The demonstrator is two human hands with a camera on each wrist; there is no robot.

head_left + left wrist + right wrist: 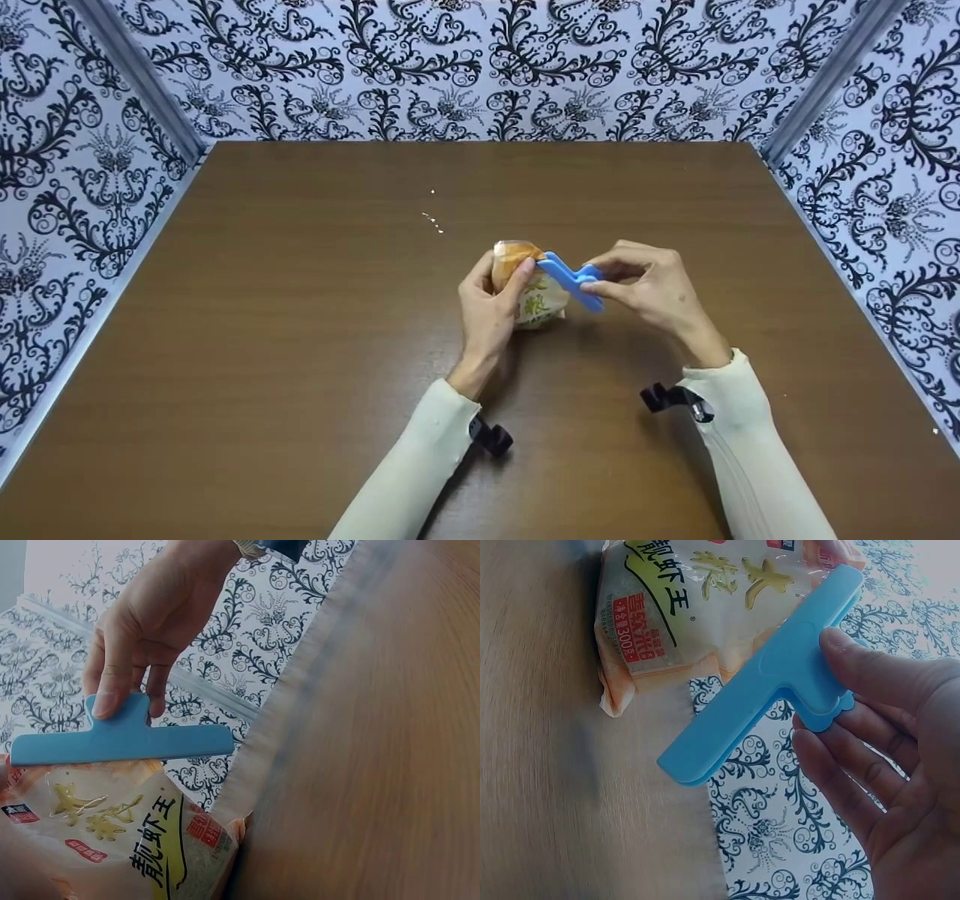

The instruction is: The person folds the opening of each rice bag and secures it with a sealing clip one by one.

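Note:
A printed plastic food bag [541, 304], clear and orange with Chinese lettering, is gripped near its top by my left hand [486, 304], thumb across the front. My right hand [652, 289] pinches the handle of a long blue bag clip [571, 281] between thumb and fingers. In the left wrist view the clip [124, 744] lies along the bag's upper edge [105, 795]. Seen from the right wrist, the clip [757, 682] slants across the bag's edge, its lower end sticking out past the bag [697, 607].
Small white crumbs [433, 220] lie on the brown wooden table [262, 322] beyond the left hand. Walls with black-and-white scroll patterns [487, 67] border the table at the back and both sides. Each sleeved wrist carries a black camera mount [491, 436].

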